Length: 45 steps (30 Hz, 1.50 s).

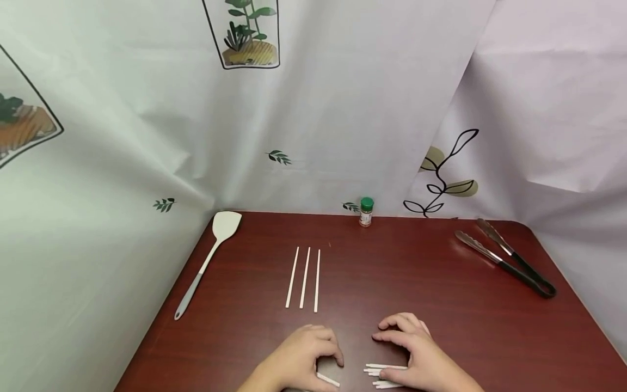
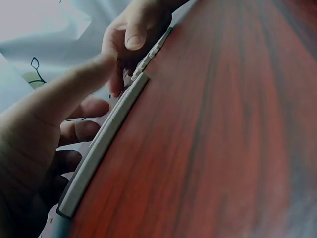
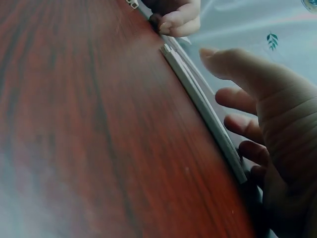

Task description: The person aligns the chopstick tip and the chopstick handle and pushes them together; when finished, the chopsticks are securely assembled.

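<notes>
My left hand [image 1: 303, 356] arches over a thin white stick [image 1: 328, 380] at the near edge of the view, fingers bent loosely. In the left wrist view that white stick [image 2: 103, 148] lies on the table, fingers and thumb around but not closed on it. Opposite, my right hand [image 1: 416, 354] curves over several white sticks [image 1: 372, 372] lying side by side, its thumb over them and its index finger raised away. The right wrist view shows a gap between the thumb and these sticks [image 3: 204, 113]. Farther up, three white sticks [image 1: 305, 279] lie roughly parallel, apart from one another.
On the dark red wooden table [image 1: 392, 283], a white spatula with a grey handle [image 1: 210, 256] lies at the left. A small green-capped jar [image 1: 366, 212] stands at the back edge. Black-handled metal tongs [image 1: 509, 261] lie spread at the right. A patterned white curtain [image 1: 343, 109] hangs behind.
</notes>
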{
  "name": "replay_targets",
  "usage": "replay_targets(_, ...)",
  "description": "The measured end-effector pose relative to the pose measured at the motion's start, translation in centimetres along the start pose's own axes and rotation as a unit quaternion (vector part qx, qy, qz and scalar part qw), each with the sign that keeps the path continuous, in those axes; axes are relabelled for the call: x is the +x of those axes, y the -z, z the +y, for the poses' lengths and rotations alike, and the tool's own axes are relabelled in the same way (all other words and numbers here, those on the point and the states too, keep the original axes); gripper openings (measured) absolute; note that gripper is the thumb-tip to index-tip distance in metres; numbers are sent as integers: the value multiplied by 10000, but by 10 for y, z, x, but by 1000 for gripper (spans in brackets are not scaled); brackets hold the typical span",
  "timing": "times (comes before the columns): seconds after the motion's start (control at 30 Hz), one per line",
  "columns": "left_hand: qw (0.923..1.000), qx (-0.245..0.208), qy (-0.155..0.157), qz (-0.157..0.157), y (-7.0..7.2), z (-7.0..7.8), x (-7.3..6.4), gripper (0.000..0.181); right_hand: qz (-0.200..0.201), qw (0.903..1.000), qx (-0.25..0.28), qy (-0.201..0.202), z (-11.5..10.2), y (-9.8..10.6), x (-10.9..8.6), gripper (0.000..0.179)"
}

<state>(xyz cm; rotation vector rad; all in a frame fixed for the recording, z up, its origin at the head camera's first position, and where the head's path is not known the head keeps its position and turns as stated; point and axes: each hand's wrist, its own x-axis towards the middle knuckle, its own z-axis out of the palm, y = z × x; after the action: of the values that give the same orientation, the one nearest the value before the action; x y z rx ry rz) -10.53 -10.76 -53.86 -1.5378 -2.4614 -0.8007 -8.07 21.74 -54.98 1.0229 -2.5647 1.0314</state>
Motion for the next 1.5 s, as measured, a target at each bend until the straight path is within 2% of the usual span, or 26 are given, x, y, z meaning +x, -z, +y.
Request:
replay_targets(0.17,9998,147,-79,-138,1,1,0,48,-114,9999,32,118,-1,-2,-2,63)
replay_targets(0.47,9999,46,-52,-138,2,1,1,41,-5,9986,60,528,-4,-3,1,42)
replay_targets(0.6,10000,-5,12,-61,1,0,1,35,-62,9982,65,598,-4,-3,1,42)
replay_targets(0.8,9998,-188,88,16,0,-3,0,32,-160,9991,184,348,-3,-3,2,33)
replay_targets(1.0,9982,-530,252,-76,6,-4,1,29,-31,9996,134,244,-6,-3,3,28)
replay_targets(1.27,9943,-751,674,-350,9,2,3,23,162,9998,-55,-120,-14,-8,4,35)
replay_targets(1.5,9892,-1068,944,-330,9,6,3,21,267,9989,-92,-374,-19,-11,3,40)
